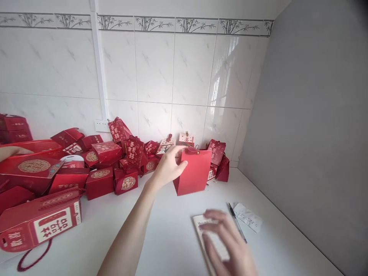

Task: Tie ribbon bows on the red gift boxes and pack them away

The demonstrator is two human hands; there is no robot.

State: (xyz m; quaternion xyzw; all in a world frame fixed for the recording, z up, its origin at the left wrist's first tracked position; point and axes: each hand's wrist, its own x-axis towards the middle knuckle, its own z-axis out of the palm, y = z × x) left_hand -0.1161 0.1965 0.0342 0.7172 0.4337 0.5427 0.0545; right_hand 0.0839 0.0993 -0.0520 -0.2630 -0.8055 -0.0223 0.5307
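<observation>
My left hand (171,166) grips a plain red gift box (194,172) by its upper left edge. A small round bead with a dark red cord shows at the top of the box. The box is upright in front of the pile; whether its base touches the table I cannot tell. Nearer to me, my right hand (227,241) is slightly blurred, its fingers apart and curved over a small notepad (198,220) with writing on it. Whether the fingertips touch the paper is unclear. Just beyond that hand lies a black pen (234,216), partly hidden by it.
Red gift boxes (99,182) with gold emblems are heaped along the tiled wall. A larger red box (40,222) with a cord handle stands front left. Another person's hand (14,151) reaches in at the left edge. Crumpled paper (248,217) lies by the grey panel (301,134).
</observation>
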